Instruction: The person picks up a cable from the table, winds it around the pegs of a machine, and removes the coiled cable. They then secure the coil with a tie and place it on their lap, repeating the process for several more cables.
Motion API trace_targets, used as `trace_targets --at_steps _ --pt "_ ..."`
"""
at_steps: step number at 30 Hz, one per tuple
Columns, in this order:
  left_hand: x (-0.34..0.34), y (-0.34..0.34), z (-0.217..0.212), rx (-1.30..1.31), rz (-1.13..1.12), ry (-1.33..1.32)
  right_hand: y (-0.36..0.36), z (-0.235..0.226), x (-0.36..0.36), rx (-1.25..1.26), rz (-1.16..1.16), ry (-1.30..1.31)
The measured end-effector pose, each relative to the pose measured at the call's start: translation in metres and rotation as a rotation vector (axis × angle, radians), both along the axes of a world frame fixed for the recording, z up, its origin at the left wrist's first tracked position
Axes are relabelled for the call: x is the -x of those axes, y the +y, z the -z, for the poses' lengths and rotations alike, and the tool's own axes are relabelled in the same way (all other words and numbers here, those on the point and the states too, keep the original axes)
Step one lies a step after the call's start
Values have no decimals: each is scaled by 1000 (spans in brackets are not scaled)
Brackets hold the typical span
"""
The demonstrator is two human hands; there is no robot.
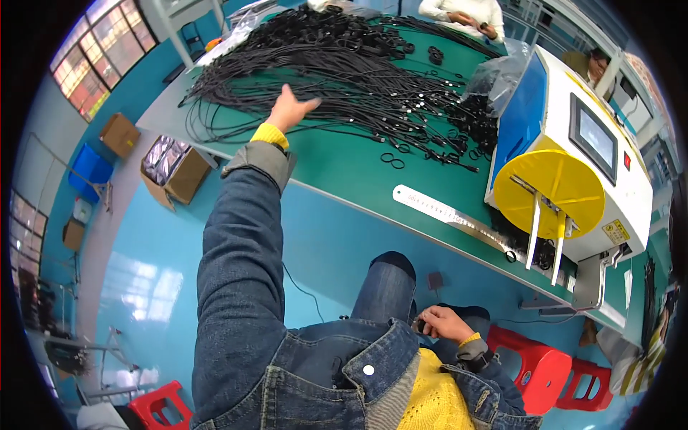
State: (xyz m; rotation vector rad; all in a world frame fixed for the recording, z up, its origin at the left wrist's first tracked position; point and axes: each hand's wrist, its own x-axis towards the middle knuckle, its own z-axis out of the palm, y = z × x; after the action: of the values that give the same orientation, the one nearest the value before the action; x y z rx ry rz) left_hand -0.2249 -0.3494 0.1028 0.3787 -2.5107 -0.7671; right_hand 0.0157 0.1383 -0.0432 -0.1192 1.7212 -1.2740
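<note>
My left hand (288, 110) stretches out over the near left side of a big heap of black cables (308, 75). Its thumb and fingers are spread, and no cable shows in its grasp. My right hand (447, 324) is low by my lap, its fingers curled in. A small dark patch shows at those fingertips, too small to make out. The cables lie across the green table (337, 168), their shiny connector ends (423, 100) pointing right. A steel ruler (448, 215) lies along the table's front edge.
At right stands a white and blue machine (566, 107) with a yellow disc (548, 188), two prongs and a screen. Across the table sits a person in white (466, 14). Cardboard boxes (175, 168) stand on the floor at left; red stools (530, 365) are at lower right.
</note>
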Motion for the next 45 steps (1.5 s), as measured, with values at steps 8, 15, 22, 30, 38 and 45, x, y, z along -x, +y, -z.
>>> trace_targets --at_steps 8,15,22,30,38,45 --pt "-4 61 53 454 41 -412 5 -2 -6 -31 54 76" --pt "-21 52 21 254 172 151 0 -8 -12 1 30 126" --pt "-108 118 -71 -5 171 692 31 -52 -19 36 71 447" --pt "-231 211 -22 -145 356 678 61 -255 -36 665 -162 1221" --pt "-265 255 -12 -171 497 573 58 -318 -62 1150 -299 1481" --pt "-251 277 -29 -258 475 535 163 -300 -17 1138 914 1291"
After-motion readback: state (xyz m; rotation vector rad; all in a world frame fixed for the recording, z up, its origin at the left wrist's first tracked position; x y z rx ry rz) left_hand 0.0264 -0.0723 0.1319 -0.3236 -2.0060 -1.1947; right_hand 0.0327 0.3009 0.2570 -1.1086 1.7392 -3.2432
